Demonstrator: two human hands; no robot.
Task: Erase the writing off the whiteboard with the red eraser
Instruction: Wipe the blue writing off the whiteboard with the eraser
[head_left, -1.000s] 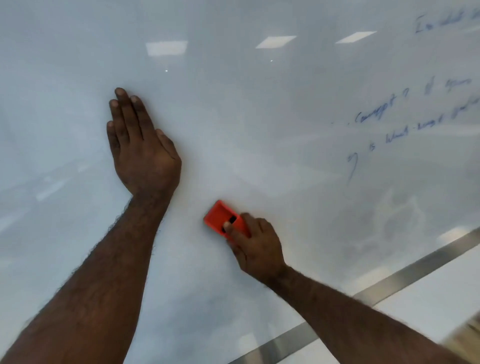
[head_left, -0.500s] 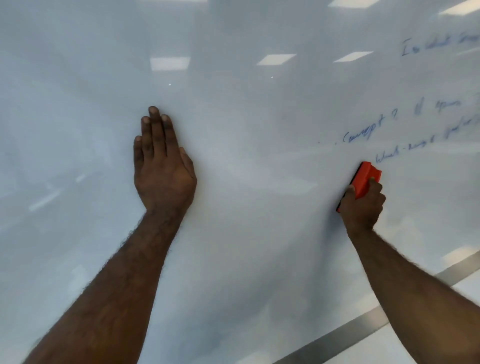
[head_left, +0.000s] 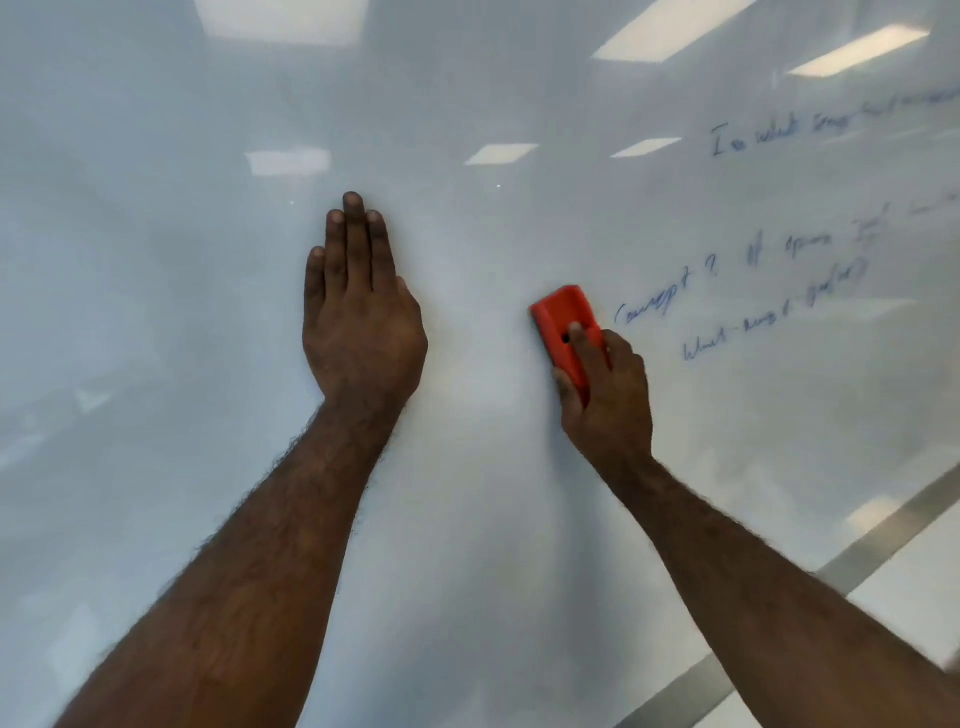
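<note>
1. The whiteboard (head_left: 156, 312) fills nearly the whole view, and its left part is seen bare and glossy, with pale ceiling-light reflections (head_left: 288, 161) caught across the top.
2. Left of the red eraser, the left hand (head_left: 361, 312) is laid flat against the whiteboard, fingers straight and held together, pointing upward; nothing is held in it.
3. The red eraser (head_left: 563, 322) is pressed against the whiteboard, tilted so its upper end leans leftward, well apart from the left hand.
4. The eraser's lower end is gripped by the right hand (head_left: 610, 395), fingers curled round its body with one fingertip laid along its top face.
5. Just right of the eraser, faint blue writing (head_left: 727, 291) is seen in slanting lines, the nearest word starting close to the eraser's upper right edge; the words cannot be read.
6. Further up and right of the eraser, another blue line is visible.
7. Below and right of the eraser, a metal frame strip (head_left: 883, 535) is seen running diagonally along the whiteboard's edge.
</note>
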